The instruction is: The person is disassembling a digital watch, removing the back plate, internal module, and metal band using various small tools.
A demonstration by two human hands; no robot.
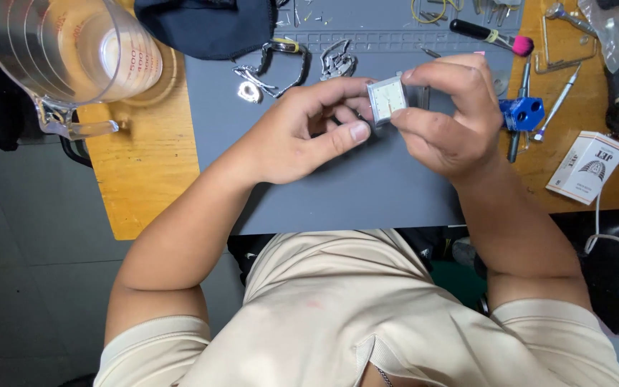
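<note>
Both hands hold a small square silver watch case (387, 99) with a pale dial above the grey work mat (367, 193). My left hand (302, 132) grips it from the left, thumb stretched under it. My right hand (442, 115) pinches its right edge between thumb and forefinger. Whether a tool is in the right hand is hidden by the fingers.
Metal watch band pieces (274, 68) lie on the mat's far side beside a dark cloth pouch (209, 25). A clear measuring jug (66, 54) stands at far left on the wooden table (141, 165). A blue block (522, 113), screwdrivers, a pink-tipped brush (492, 36) and a small white box (587, 166) sit at right.
</note>
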